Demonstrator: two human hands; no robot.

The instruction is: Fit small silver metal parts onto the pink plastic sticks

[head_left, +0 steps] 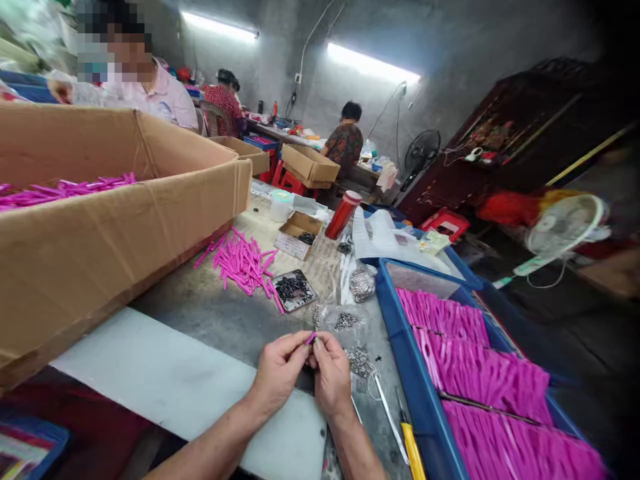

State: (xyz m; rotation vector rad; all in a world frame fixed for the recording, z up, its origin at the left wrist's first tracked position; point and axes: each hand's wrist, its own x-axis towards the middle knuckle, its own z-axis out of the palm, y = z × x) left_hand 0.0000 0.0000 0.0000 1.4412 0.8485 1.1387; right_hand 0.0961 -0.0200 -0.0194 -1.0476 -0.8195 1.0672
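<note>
My left hand (277,368) and my right hand (331,373) meet over the grey table, fingers pinched together on one small pink tube (311,338) whose tip shows between the fingertips. Just beyond them lies a loose pile of pink tubes (243,262), a small tray of dark metal parts (294,289) and clear bags of small metal parts (345,321). To the right stands a blue crate (407,360) filled with rows of pink tubes (480,373).
A big cardboard box (110,233) with pink tubes fills the left. A white board (180,387) lies under my arms. A yellow-handled tool (413,447), a red flask (343,215), a small carton (297,235) and fans (563,227) are around. Other people sit behind.
</note>
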